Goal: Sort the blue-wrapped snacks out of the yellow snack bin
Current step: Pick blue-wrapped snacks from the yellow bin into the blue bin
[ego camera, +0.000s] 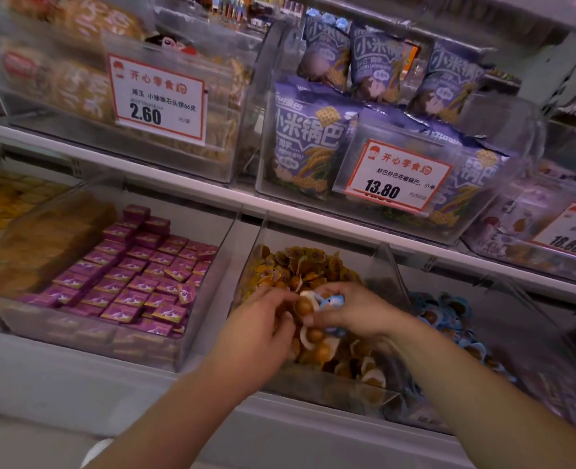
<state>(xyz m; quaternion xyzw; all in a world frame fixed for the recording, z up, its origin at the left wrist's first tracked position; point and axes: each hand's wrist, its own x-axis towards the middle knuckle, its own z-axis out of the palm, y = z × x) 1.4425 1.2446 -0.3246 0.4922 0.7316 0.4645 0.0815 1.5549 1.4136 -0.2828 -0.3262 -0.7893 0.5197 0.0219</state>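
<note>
A clear plastic bin (386, 262) on the lower shelf holds a heap of small yellow-wrapped round snacks (300, 265). Both my hands are inside it. My right hand (354, 311) pinches blue-wrapped snacks (330, 301) between thumb and fingers, just above the yellow heap. My left hand (262, 321) is beside it on the left, fingers curled down among the yellow snacks; whether it holds one is hidden. The bin to the right holds a pile of blue-wrapped snacks (449, 314).
To the left stands a bin of purple boxed snacks (137, 275). The shelf above carries purple snack bags (308, 140) and packs behind price tags reading 2.60 (158, 99) and 13.80 (398, 176). A white shelf edge (212, 194) overhangs the bins.
</note>
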